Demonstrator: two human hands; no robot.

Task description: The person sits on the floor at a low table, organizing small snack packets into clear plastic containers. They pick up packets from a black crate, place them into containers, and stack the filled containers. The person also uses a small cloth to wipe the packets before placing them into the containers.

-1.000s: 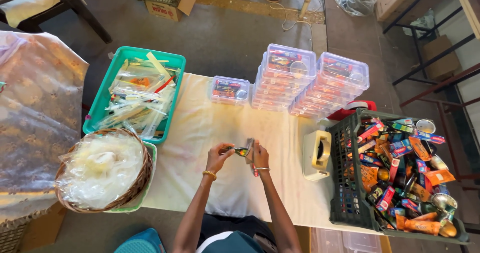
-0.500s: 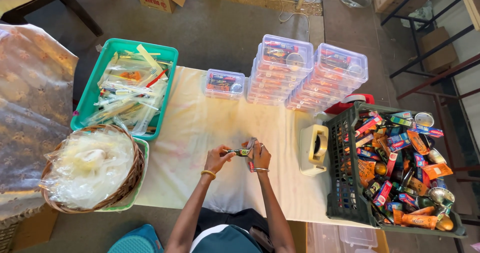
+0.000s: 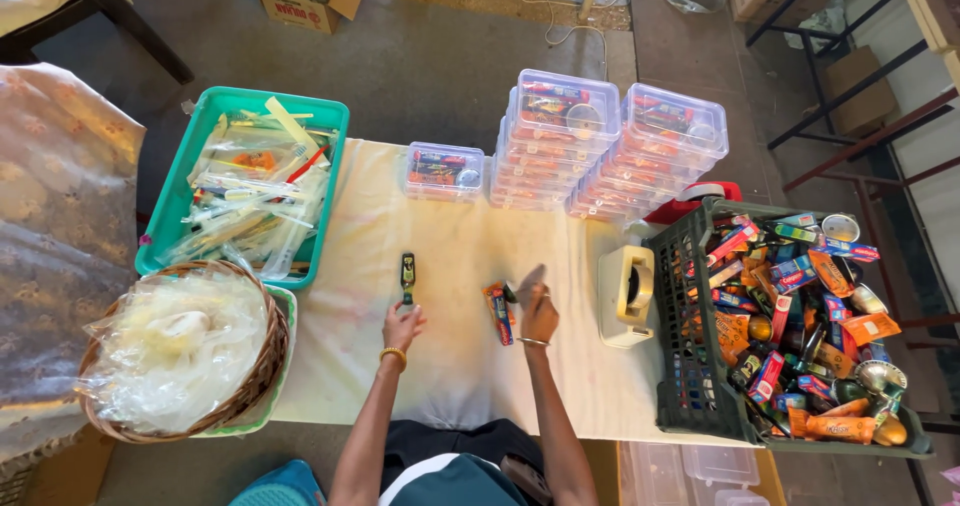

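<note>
My left hand (image 3: 402, 324) rests on the white tablecloth (image 3: 450, 386), its fingertips closed on the near end of a small dark green tube (image 3: 407, 274) that lies flat, pointing away from me. My right hand (image 3: 540, 318) is raised slightly to the right, gripping a small grey item (image 3: 530, 280) that is blurred. Between the two hands a small orange-red box (image 3: 497, 312) lies on the cloth, close to my right hand's thumb and apart from my left hand.
A green tray (image 3: 160, 228) of wrapped toothbrushes and a wicker basket (image 3: 268, 351) of clear bags sit left. At the back stand stacks of clear boxes (image 3: 560, 136) and a single clear box (image 3: 443, 171). A cream tape dispenser (image 3: 625, 296) and a dark crate (image 3: 672, 366) of packets stand right.
My hands were together at the table's middle working one small item. Now they are apart: the left moved left with the dark tube, and the orange-red box lies on the cloth.
</note>
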